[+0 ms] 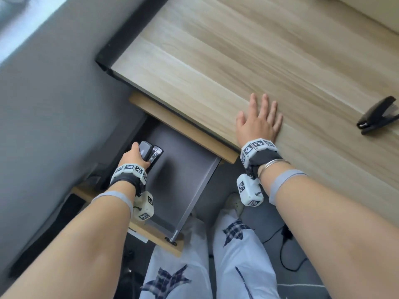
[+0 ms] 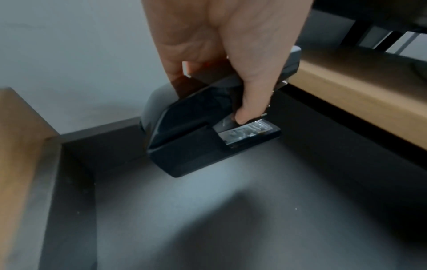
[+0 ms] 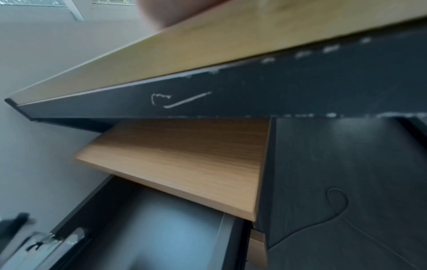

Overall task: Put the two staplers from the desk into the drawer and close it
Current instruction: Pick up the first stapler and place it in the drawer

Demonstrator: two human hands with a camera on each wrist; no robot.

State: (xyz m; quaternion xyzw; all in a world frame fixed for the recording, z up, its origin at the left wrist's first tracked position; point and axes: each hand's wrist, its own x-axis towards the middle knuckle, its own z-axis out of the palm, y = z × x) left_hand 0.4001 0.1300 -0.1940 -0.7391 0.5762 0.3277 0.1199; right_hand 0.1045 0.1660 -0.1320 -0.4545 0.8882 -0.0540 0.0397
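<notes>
The stapler in my left hand felt solid, hard and slick-sided, so I gripped its body with fingers curled round it, low inside the open drawer. The second stapler lay on the bench, well apart from my right hand, which rested there flat, fingers spread.

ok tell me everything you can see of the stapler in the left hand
The stapler is black or dark grey, plastic by its look, with a shiny metal plate at the front of its base and a rounded top arm. Its arm stands slightly apart from its base. The left hand grips it from above, fingers on one side and thumb on the other, inside the open drawer, near the drawer's back left. Whether its base touches the drawer floor cannot be told.
</notes>
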